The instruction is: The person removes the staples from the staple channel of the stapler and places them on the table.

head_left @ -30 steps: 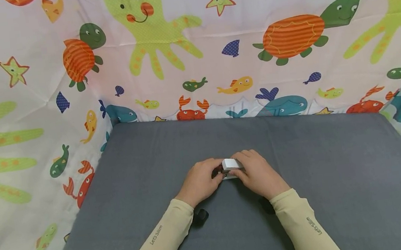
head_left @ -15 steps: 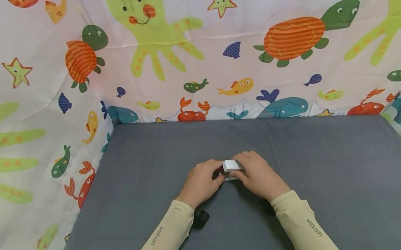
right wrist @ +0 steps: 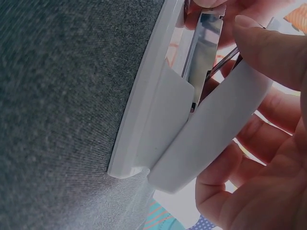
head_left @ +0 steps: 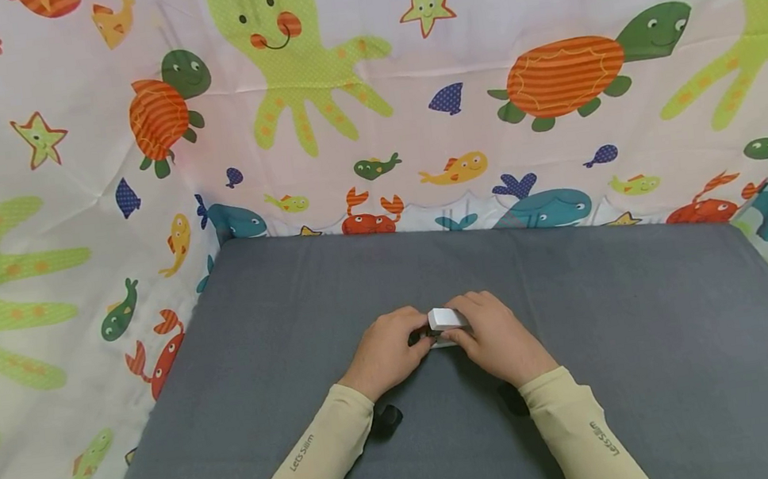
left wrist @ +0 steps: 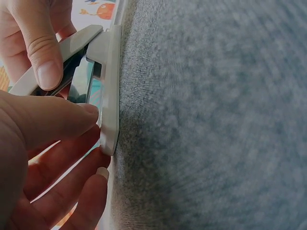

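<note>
A white stapler point(head_left: 447, 318) stands on the grey cloth between both hands, its top cover swung up from the base point(left wrist: 111, 96). In the right wrist view, the raised cover point(right wrist: 216, 129) exposes a metal staple magazine point(right wrist: 206, 48) and a thin coiled spring point(right wrist: 223, 63). My right hand point(head_left: 500, 337) grips the cover, thumb on one side and fingers on the other. With thumb and fingers, my left hand point(head_left: 385, 351) pinches the stapler at the front end of the magazine, close to the base. Whether staples lie in the magazine is hidden.
Grey cloth point(head_left: 619, 338) covers the table around the hands. A white curtain point(head_left: 368, 113) printed with sea animals rises behind it and at both sides. Black wrist devices, one being the left device point(head_left: 386, 420), sit under the forearms.
The head view has shifted slightly, so the whole scene sits a little lower and further right. Both hands keep their hold on the stapler, with hardly any visible movement.
</note>
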`<state>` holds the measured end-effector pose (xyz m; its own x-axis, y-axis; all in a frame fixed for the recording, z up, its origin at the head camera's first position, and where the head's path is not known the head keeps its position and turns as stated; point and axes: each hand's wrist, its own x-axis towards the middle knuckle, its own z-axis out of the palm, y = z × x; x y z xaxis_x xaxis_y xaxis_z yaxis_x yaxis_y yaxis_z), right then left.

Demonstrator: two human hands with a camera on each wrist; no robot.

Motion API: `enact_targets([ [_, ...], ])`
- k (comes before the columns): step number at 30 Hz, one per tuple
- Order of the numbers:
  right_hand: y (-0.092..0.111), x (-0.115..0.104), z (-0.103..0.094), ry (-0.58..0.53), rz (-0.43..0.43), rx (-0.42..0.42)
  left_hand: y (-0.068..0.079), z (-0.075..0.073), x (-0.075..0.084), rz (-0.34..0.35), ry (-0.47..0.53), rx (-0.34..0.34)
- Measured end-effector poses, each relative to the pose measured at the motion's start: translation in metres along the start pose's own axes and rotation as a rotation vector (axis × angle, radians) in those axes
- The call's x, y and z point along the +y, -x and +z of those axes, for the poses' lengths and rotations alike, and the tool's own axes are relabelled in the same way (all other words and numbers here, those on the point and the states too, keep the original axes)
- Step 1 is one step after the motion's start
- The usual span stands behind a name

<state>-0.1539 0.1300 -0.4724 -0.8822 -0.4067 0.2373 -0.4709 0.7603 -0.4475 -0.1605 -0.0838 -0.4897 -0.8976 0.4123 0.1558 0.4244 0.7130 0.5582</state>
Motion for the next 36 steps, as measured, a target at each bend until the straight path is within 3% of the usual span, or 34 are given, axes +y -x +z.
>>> enact_targets([
  [18,0.001,0.003,-0.007,-0.087,0.079,-0.044,0.001,0.001,0.0,0.0,-0.019,-0.017],
  [36,0.0,0.005,-0.016,-0.095,0.082,-0.051,0.001,0.001,0.002,-0.01,-0.033,-0.023],
])
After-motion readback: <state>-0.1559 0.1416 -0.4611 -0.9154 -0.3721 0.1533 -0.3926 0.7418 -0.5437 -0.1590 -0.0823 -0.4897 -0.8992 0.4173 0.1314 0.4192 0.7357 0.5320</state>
